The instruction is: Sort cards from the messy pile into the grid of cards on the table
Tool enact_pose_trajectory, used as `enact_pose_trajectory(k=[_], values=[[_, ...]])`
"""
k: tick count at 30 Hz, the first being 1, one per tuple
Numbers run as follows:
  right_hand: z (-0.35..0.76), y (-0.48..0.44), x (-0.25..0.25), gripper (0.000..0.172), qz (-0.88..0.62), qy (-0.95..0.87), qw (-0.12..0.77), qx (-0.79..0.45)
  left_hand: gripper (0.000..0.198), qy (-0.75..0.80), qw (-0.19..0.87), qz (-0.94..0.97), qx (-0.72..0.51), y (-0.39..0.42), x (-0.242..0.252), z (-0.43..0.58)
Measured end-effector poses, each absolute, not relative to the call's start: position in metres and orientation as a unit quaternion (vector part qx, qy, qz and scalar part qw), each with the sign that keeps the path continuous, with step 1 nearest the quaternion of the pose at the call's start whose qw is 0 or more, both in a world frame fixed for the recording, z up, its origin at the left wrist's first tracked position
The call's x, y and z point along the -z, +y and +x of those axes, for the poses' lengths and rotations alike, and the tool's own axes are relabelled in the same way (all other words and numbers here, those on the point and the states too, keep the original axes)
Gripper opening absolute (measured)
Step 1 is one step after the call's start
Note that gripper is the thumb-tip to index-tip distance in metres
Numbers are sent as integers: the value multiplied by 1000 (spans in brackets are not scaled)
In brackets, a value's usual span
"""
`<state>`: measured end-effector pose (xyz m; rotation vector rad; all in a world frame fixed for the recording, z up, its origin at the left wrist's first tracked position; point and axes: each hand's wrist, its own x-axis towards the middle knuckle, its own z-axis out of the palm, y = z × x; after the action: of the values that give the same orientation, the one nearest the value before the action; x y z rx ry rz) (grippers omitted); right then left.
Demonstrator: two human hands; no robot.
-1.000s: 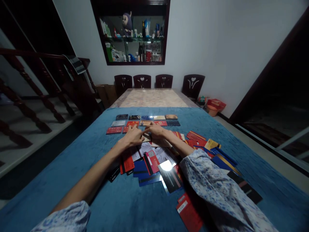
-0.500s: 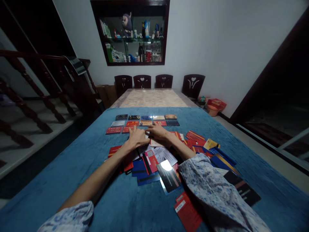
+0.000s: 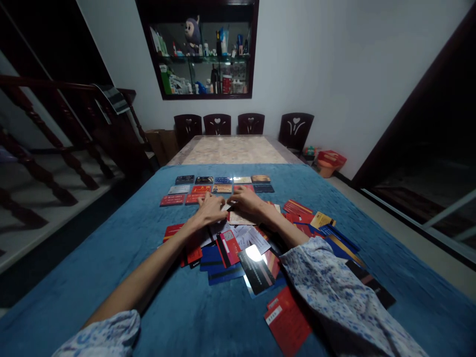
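Note:
Bent fingers show on my left hand (image 3: 211, 209), closed at the right end of the lowest card row, beside a red card (image 3: 194, 199). A pale card edge lies between the two hands; what the left fingers hold is too small to name. Just to the right, my right hand (image 3: 246, 202) curls over the table with fingertips pointing left, above a cream card (image 3: 241, 218). Whether it grips anything is hidden. Below both wrists spreads a loose pile with a pink-red card (image 3: 228, 248) and a black card (image 3: 256, 270).
Cards in rows, among them a black card (image 3: 185, 179), lie beyond my hands on the blue cloth (image 3: 148, 218). More loose cards, including a yellow card (image 3: 323, 219), sit by my right forearm. Several dark chairs (image 3: 219, 124) stand at the far end.
My right hand has shifted slightly right, widening the gap between the hands. My left hand stays near the same cards. The whole view has moved a little.

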<state>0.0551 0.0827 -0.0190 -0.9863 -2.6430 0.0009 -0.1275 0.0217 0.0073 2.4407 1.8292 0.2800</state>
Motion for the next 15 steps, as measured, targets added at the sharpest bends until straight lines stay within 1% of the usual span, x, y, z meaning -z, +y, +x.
enact_pose_trajectory(k=[5,9,15], values=[[65,74,18,23,-360,-917,173,6,34,591,60,799,-90,20,-18,-130],[70,70,16,24,-380,-903,199,16,35,575,69,807,-118,26,-23,-139],[69,66,12,23,-395,-890,229,6,33,566,37,808,-161,40,-17,-154]])
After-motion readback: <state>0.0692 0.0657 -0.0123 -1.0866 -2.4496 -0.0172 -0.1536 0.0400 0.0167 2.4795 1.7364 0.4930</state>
